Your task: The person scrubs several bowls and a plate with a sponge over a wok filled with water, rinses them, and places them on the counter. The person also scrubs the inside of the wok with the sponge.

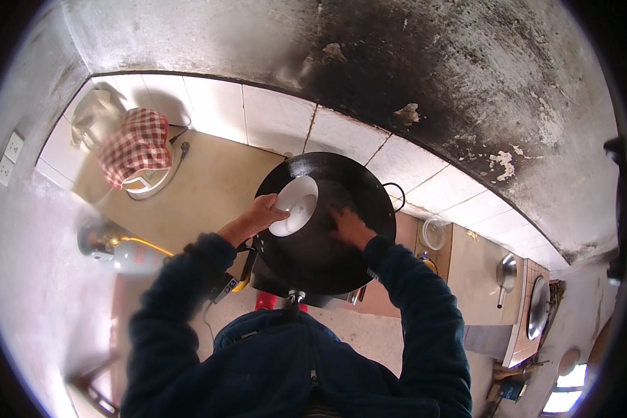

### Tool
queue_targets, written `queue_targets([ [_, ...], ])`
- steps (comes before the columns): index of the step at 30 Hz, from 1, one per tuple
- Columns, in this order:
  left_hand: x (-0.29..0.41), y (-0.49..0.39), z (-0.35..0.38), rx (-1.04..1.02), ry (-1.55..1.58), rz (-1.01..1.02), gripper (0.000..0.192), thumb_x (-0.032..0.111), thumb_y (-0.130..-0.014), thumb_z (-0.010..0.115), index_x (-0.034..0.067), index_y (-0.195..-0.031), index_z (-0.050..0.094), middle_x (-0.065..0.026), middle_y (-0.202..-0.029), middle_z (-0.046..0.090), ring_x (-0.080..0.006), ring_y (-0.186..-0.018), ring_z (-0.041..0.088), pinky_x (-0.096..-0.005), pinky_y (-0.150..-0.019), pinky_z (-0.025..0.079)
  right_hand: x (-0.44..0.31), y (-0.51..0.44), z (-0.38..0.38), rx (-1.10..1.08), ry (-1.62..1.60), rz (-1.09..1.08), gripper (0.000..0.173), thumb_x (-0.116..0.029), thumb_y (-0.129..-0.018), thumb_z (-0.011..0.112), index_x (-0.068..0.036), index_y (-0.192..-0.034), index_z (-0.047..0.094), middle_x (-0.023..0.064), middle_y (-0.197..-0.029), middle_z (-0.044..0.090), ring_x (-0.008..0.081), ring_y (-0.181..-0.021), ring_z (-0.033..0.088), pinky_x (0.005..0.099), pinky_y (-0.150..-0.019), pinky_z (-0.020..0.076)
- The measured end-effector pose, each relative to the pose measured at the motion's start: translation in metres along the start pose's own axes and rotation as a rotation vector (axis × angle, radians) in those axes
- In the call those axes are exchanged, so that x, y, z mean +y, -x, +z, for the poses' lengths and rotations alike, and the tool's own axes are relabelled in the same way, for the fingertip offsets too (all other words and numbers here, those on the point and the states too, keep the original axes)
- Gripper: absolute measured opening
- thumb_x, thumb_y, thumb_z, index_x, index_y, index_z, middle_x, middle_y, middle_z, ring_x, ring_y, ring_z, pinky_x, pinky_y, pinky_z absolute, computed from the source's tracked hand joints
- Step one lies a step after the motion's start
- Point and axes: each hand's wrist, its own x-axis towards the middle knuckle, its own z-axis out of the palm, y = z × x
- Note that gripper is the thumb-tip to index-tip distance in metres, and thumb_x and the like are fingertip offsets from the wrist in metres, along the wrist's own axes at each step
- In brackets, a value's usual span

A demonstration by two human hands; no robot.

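Note:
A large dark wok (313, 266) with a loop handle at its right sits on a stove before me. My left hand (261, 211) grips a white bowl (298, 204) by its rim, tilted over the left part of the wok. The thumb lies across the bowl's near side. Inside the wok, to the bowl's right, my right hand (350, 227) reaches down with its fingers spread; they are blurred, and no held object shows. Whether the fingertips touch the wok's surface cannot be told.
A red checked cloth (136, 143) covers an appliance on the left counter, with a cable beside it. A gas cylinder (130, 253) with a yellow hose stands at the left. Rightward are a clear plastic container (432, 233), a small metal pan (507, 271) and a round metal lid (539, 308). A tiled wall rises behind.

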Motion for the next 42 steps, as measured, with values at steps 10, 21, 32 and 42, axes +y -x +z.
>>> queue_targets([
  [10, 0.001, -0.01, 0.027, 0.079, -0.204, 0.002, 0.02, 0.001, -0.082, 0.065, 0.0, -0.101, 0.059, -0.0042, -0.09, 0.064, -0.0123, -0.083, 0.06, -0.0276, -0.074, 0.048, -0.045, 0.019, -0.059, 0.261, -0.785, -0.318, 0.043, -0.003, -0.065, 0.069, -0.002, -0.107, 0.06, 0.0138, -0.104, 0.056, 0.0303, -0.099, 0.058, 0.0362, -0.09, 0.0466],
  [21, -0.01, -0.019, 0.062, 0.052, -0.02, 0.024, 0.025, 0.0, -0.079, 0.066, -0.001, -0.104, 0.06, -0.0065, -0.095, 0.065, -0.0163, -0.088, 0.063, -0.0305, -0.079, 0.05, -0.102, 0.01, -0.078, 0.801, -0.661, -0.271, 0.041, 0.008, -0.066, 0.06, -0.006, -0.104, 0.056, 0.015, -0.105, 0.051, 0.0355, -0.101, 0.053, 0.0388, -0.089, 0.0449],
  [32, 0.03, 0.019, 0.041, -0.092, 0.477, -0.033, 0.03, 0.001, -0.083, 0.062, -0.003, -0.112, 0.058, -0.0121, -0.105, 0.064, -0.0206, -0.094, 0.063, -0.0344, -0.086, 0.05, -0.021, -0.029, -0.05, 0.683, -0.714, 0.155, 0.038, -0.008, -0.074, 0.066, -0.003, -0.11, 0.054, 0.0187, -0.104, 0.059, 0.0376, -0.101, 0.057, 0.0412, -0.087, 0.0467],
  [42, 0.025, 0.003, 0.052, 0.177, 0.876, 0.116, 0.02, 0.001, -0.084, 0.063, 0.001, -0.104, 0.059, -0.0086, -0.099, 0.064, -0.0188, -0.091, 0.061, -0.0324, -0.084, 0.049, -0.052, 0.028, -0.027, 0.725, -0.727, 0.157, 0.044, -0.015, -0.08, 0.065, 0.002, -0.117, 0.05, 0.0223, -0.113, 0.051, 0.0388, -0.103, 0.053, 0.0422, -0.09, 0.0444],
])
